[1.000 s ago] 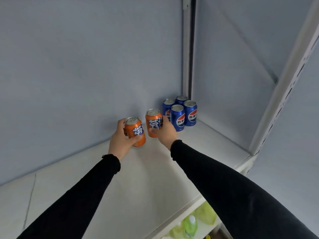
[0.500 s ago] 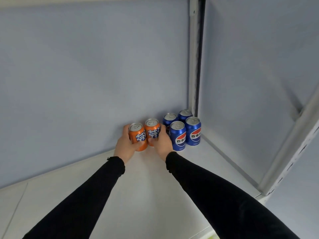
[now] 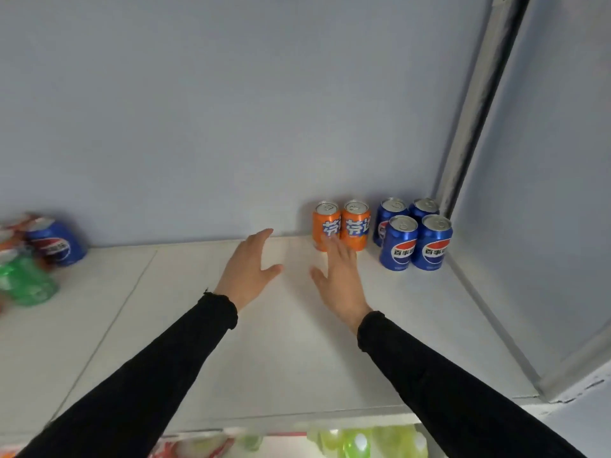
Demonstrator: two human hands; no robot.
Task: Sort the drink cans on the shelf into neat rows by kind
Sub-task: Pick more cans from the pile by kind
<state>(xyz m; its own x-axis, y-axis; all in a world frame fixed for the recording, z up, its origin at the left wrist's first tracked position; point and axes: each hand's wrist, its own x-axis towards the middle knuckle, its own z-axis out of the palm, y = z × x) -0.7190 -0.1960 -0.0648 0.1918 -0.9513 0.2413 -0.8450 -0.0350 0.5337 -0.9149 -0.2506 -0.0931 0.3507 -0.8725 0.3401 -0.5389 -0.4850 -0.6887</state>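
Observation:
Two orange cans (image 3: 340, 224) stand side by side against the back wall of the white shelf (image 3: 297, 342). To their right, several blue cans (image 3: 415, 238) stand in a tight block in the corner. My left hand (image 3: 248, 271) hovers open, left of the orange cans and apart from them. My right hand (image 3: 342, 279) is open with straight fingers, its fingertips just in front of the orange cans. At the far left lies a blurred cluster: a blue can (image 3: 58, 246), a green can (image 3: 26, 280) and bits of orange ones.
A grey back wall and a metal upright (image 3: 476, 104) bound the shelf at the right corner. A seam (image 3: 112, 320) runs across the shelf board on the left. Below the front edge, green bottles (image 3: 360, 442) show on a lower shelf.
Both hands have let go of the orange cans and drawn back toward me with fingers spread. The two orange cans now stand together beside the blue ones. The view has swung left.

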